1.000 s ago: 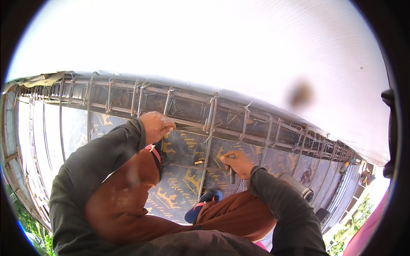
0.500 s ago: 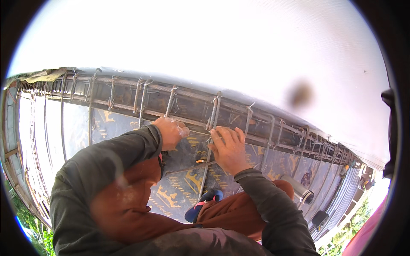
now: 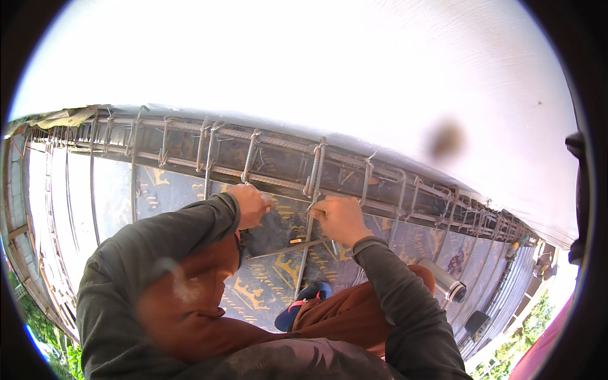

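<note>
A long cage of steel reinforcing bars [image 3: 285,180] crosses in front of me, with bent stirrups [image 3: 315,168] tied along it. My right hand [image 3: 342,219] is closed in a pinch beside the near bar, on a thin piece of tie wire [image 3: 311,206] where a crossing bar meets it. Under that hand a narrow, shiny metal piece [image 3: 336,247] shows, too small to name. My left hand [image 3: 251,205] is closed just below the near bar, left of the right hand. What its fingers hold, if anything, is hidden.
Dark panels with yellow printed crowns [image 3: 250,292] lie beneath the bars, with a small orange-and-white stick [image 3: 296,240] on them. A metal cylinder [image 3: 441,280] lies by my right knee. A bright white wall [image 3: 285,69] stands beyond; corrugated sheet [image 3: 506,288] lies at the right.
My right hand has gone from fingers spread over the near bar to a pinch slightly lower. My left hand has drawn slightly down and left.
</note>
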The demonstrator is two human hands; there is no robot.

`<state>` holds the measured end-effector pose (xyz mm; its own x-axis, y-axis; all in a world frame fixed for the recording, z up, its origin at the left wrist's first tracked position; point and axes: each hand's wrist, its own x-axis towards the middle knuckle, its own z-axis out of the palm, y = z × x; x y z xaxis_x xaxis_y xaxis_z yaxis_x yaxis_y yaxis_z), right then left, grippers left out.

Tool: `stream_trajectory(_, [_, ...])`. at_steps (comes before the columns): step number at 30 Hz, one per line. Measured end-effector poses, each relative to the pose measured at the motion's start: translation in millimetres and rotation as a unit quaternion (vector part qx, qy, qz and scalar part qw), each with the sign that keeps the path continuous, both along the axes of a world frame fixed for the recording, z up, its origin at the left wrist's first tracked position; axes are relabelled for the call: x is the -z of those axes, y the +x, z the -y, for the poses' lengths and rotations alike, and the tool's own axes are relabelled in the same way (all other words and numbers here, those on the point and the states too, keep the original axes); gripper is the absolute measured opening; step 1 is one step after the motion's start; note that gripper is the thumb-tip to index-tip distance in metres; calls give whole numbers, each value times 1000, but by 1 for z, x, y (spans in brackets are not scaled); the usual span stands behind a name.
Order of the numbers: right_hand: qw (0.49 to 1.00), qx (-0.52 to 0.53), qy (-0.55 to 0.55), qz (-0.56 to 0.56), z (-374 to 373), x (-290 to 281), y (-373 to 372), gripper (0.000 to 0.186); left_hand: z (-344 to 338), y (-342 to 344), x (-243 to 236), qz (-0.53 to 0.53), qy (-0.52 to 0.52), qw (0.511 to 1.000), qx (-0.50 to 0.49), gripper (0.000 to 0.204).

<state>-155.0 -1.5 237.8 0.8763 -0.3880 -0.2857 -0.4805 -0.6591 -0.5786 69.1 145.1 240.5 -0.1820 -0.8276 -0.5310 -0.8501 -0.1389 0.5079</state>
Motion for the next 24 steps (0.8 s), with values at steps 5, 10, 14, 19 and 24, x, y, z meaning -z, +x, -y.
stream_trajectory(5, [994,-4,-101,-48,8,-5,9,19,19,-6,-15,-185,204,945,-176,23])
stream_trajectory(10, [984,35,-170,-44,13,14,33,17,28,-24,-21,-428,299,720,-457,16])
stream_trajectory(14, [977,111,-178,-40,14,49,58,17,43,-30,0,-428,249,673,-549,15])
stream_trajectory(19, [951,241,-187,55,23,57,54,25,39,14,117,-240,197,919,-242,18])
stream_trajectory(24, [933,335,-129,34,50,62,4,29,87,1,156,31,134,984,114,22])
